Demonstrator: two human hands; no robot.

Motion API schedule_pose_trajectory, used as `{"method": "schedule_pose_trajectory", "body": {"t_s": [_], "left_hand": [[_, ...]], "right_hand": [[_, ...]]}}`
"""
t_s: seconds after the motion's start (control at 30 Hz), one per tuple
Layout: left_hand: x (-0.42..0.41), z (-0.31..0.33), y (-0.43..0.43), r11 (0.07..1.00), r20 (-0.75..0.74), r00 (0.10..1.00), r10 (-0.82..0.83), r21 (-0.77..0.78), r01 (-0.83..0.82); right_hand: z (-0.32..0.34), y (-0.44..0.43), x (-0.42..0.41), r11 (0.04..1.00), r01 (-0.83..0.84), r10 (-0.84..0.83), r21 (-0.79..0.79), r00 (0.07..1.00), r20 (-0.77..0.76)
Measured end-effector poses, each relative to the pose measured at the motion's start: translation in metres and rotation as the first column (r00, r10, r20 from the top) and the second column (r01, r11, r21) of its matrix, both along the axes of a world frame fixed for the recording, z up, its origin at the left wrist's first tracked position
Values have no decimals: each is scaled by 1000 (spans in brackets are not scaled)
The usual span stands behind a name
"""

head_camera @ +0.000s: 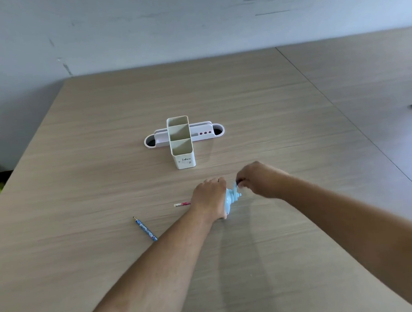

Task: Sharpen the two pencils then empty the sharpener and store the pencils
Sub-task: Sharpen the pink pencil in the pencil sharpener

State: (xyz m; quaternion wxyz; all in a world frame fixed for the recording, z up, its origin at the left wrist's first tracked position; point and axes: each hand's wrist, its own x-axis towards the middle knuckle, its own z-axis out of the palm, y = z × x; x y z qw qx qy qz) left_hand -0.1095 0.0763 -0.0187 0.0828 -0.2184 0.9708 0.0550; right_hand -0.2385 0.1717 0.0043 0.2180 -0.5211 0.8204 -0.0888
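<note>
Blue pencil lies sharpened; left hand grips sharpener, red pencil inserted; right hand pinches crank. Emptying and storing in organizer remain.

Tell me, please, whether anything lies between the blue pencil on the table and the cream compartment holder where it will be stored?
Nothing visible does. The blue patterned pencil lies free on the wooden table, left of the left forearm, and the stretch of bare tabletop up to the cream three-compartment pencil holder is open. The red pencil lies to the right of that line.
</note>
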Motion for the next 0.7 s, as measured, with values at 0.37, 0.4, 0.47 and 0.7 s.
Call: {"method": "schedule_pose_trajectory", "body": {"t_s": [0.37,0.4,0.47,0.7], "left_hand": [[-2,-6,1,998,-3,998,67,19,-67],[0,-5,0,998,-7,999,52,17,-52],[1,-3,0,1000,-9,1000,20,8,-20],[-3,-5,-1,997,12,998,63,39,-63]], "right_hand": [[-20,31,31,987,-71,53,145,991,125],[-8,25,23,987,-88,73,135,991,113],[4,2,2,997,-46,42,65,997,63],[-58,3,22,991,86,-90,104,995,33]]}}
